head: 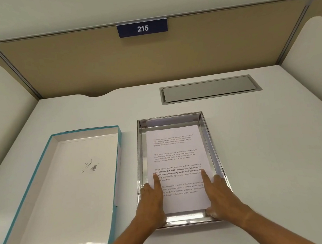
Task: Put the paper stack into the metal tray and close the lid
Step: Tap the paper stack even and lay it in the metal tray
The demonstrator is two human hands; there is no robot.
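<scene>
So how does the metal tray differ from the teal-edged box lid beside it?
The metal tray is shiny and reflective; the box lid is matte white inside with teal outer walls. The tray holds the paper stack, with the left hand and right hand resting on it; the lid holds nothing and shows only a small grey mark. The tray sits square to the viewer; the lid lies angled. Both are shallow, open-topped rectangles on the desk.

Both forearms run off the bottom edge. The left hand (pixel 152 204) and right hand (pixel 219 194) cover the paper stack's (pixel 175 160) near corners and several printed words.
</scene>
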